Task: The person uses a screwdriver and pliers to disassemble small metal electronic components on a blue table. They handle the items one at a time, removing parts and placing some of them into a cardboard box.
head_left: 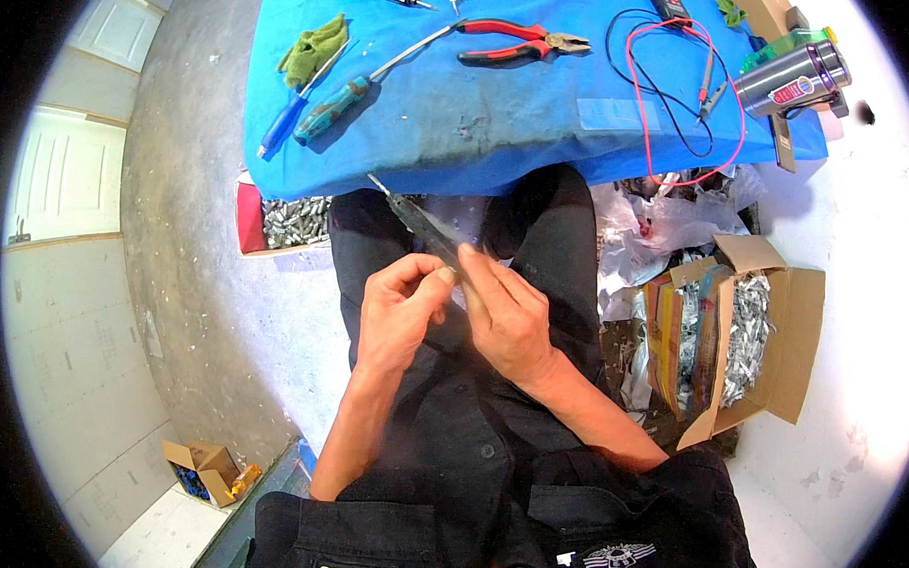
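Tweezers (417, 221) pinched between both hands over the lap, tips aimed up-left at the table edge.

Left hand (398, 312) closed on the rear end, thumb and forefinger together; right hand (508, 316) closed just beside it, fingertips touching the same end. Beyond, on the blue table (540, 127): red-handled pliers (518, 43), blue-handled screwdriver (335, 108), green cloth (313, 49), red and black test leads (681, 92). At right on the floor, open cardboard box (773, 335) of small metal parts.
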